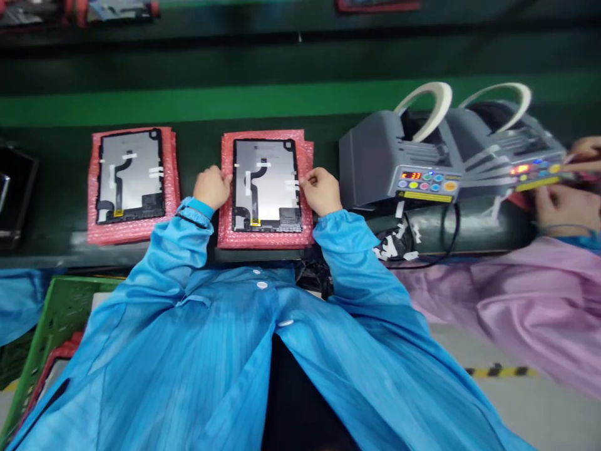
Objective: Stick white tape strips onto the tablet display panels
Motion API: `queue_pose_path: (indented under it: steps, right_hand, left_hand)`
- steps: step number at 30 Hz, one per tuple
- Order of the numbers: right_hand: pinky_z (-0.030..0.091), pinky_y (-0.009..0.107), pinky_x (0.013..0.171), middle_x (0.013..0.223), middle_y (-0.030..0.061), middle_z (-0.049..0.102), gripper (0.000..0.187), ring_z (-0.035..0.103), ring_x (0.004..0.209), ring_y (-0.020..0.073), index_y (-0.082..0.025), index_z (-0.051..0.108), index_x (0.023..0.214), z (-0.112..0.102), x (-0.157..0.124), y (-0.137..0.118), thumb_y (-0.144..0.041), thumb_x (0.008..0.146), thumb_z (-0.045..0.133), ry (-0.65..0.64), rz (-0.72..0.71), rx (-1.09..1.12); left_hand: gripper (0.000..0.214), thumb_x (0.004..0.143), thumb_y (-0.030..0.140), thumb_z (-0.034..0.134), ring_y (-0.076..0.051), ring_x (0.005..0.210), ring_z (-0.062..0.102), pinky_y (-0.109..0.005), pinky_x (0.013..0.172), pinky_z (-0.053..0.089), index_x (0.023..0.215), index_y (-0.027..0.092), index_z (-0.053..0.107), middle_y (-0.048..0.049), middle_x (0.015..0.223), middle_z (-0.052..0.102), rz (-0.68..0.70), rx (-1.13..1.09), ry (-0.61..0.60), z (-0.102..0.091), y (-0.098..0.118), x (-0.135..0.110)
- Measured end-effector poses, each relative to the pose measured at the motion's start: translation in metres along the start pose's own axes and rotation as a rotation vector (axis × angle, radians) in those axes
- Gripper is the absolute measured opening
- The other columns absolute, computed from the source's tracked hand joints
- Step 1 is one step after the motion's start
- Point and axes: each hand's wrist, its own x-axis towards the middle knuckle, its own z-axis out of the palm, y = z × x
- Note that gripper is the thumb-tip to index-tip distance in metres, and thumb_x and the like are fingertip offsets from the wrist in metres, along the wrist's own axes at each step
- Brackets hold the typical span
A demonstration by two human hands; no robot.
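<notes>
In the head view, a tablet screen assembly (277,194) lies back side up on pink bubble wrap (263,240), with a dark flex cable and white tape strips on its silver back. My left hand (211,188) is closed, its fingertips at the left edge of the wrap. What it pinches, if anything, is hidden. On the opposite side, my right hand (323,191) is in a pinch at the screen's right edge, beside short white tape strips (292,183). Its fingertips cover whatever is between them. A similar screen assembly (136,178) rests on more pink wrap to the left.
Two grey tape dispensers (370,163) with white tape rolls stand to the right. Tape scraps (392,244) and a black cable (451,241) lie before them. A co-worker's hands (568,207) are at the farther dispenser. A green crate (47,326) sits lower left.
</notes>
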Motion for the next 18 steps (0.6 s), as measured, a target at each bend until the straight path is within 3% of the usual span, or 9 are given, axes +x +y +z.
queue_pose_path:
  steps: [2, 5, 8, 11, 14, 16, 18]
  right_hand:
    - [0.045, 0.035, 0.080, 0.069, 0.0017, 0.054, 0.022, 0.052, 0.069, 0.0175, -0.023, 0.041, 0.065, -0.002, -0.002, -0.011, -0.012, 0.076, 0.057, 0.032, -0.028, -0.036]
    - [0.046, 0.038, 0.080, 0.067, 0.0006, 0.051, 0.024, 0.049, 0.068, 0.0173, -0.024, 0.038, 0.066, -0.007, -0.006, -0.022, -0.013, 0.078, 0.055, 0.075, -0.070, 0.002]
    - [0.048, 0.039, 0.082, 0.068, 0.0001, 0.050, 0.019, 0.051, 0.069, 0.0171, -0.023, 0.041, 0.070, -0.003, -0.004, -0.045, -0.018, 0.084, 0.053, 0.051, -0.188, 0.113]
    - [0.049, 0.040, 0.087, 0.074, 0.0009, 0.054, 0.014, 0.057, 0.079, 0.0179, -0.022, 0.046, 0.076, 0.029, -0.001, -0.096, -0.022, 0.089, 0.051, -0.031, -0.360, 0.245]
    - [0.049, 0.041, 0.094, 0.081, 0.0019, 0.058, 0.011, 0.060, 0.088, 0.0182, -0.020, 0.050, 0.080, 0.084, -0.005, -0.166, -0.020, 0.091, 0.053, -0.166, -0.414, 0.299]
    - [0.047, 0.040, 0.099, 0.085, 0.0035, 0.061, 0.009, 0.062, 0.095, 0.0187, -0.018, 0.053, 0.082, 0.120, -0.010, -0.208, -0.017, 0.091, 0.054, -0.275, -0.364, 0.267]
    - [0.046, 0.038, 0.101, 0.091, 0.0066, 0.064, 0.008, 0.063, 0.101, 0.0194, -0.016, 0.056, 0.084, 0.145, -0.015, -0.237, -0.014, 0.091, 0.054, -0.367, -0.308, 0.187]
  left_hand:
    - [0.025, 0.098, 0.020, 0.044, -0.034, 0.111, 0.063, -0.043, 0.099, 0.047, 0.105, 0.009, 0.065, -0.0208, 0.111, 0.068, 0.016, 0.011, -0.075, 0.004, 0.004, -0.005]
    - [0.021, 0.097, 0.014, 0.044, -0.034, 0.119, 0.060, -0.041, 0.102, 0.045, 0.102, 0.010, 0.064, -0.0209, 0.120, 0.065, 0.057, -0.020, 0.012, 0.007, 0.011, -0.008]
    - [0.020, 0.099, 0.015, 0.041, -0.032, 0.111, 0.063, -0.041, 0.095, 0.047, 0.106, 0.011, 0.060, -0.0188, 0.111, 0.067, -0.017, -0.129, 0.103, -0.011, -0.005, -0.010]
    - [0.018, 0.101, 0.024, 0.043, -0.031, 0.101, 0.066, -0.043, 0.088, 0.048, 0.111, 0.015, 0.054, -0.0117, 0.094, 0.068, -0.179, -0.207, 0.232, -0.052, -0.057, -0.016]
    - [0.023, 0.100, 0.035, 0.048, -0.032, 0.109, 0.063, -0.049, 0.095, 0.043, 0.111, 0.016, 0.053, -0.0093, 0.098, 0.067, -0.366, -0.155, 0.345, -0.092, -0.122, -0.022]
    - [0.026, 0.099, 0.036, 0.048, -0.032, 0.110, 0.062, -0.049, 0.096, 0.042, 0.114, 0.015, 0.052, -0.0109, 0.106, 0.066, -0.433, -0.099, 0.362, -0.106, -0.159, -0.021]
    - [0.027, 0.098, 0.033, 0.046, -0.033, 0.111, 0.063, -0.048, 0.093, 0.042, 0.116, 0.013, 0.051, -0.0150, 0.111, 0.066, -0.460, -0.009, 0.301, -0.107, -0.185, -0.016]
